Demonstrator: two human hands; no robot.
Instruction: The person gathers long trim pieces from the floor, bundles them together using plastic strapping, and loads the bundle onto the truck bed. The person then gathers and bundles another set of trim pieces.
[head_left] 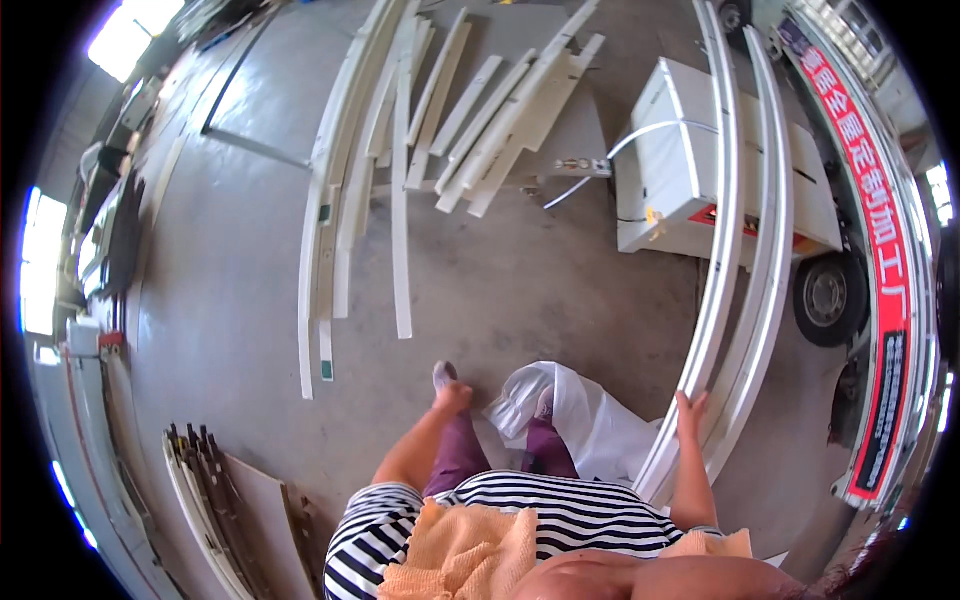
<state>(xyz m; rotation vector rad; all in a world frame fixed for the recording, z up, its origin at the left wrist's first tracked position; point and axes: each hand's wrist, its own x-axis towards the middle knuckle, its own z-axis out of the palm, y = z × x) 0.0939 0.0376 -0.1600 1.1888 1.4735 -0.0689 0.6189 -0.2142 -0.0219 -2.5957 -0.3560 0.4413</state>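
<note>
Two long white strips point(727, 200) run from the upper right down past my right side. My right hand point(692, 415) is at the near part of the left strip, its thumb over the edge and its fingers partly hidden. Down by my left knee, my left hand point(455, 398) hangs with its fingers curled in and nothing visible in it. A crumpled white plastic sheet point(595, 415) lies by my right leg, next to the strips' near ends.
Many white strips and boards point(400, 200) lie ahead on the floor. A large white box point(665, 150) stands behind the long strips. At right is a vehicle with a wheel point(828, 300) and a red banner point(865, 200). Upright boards point(265, 500) lean at the lower left.
</note>
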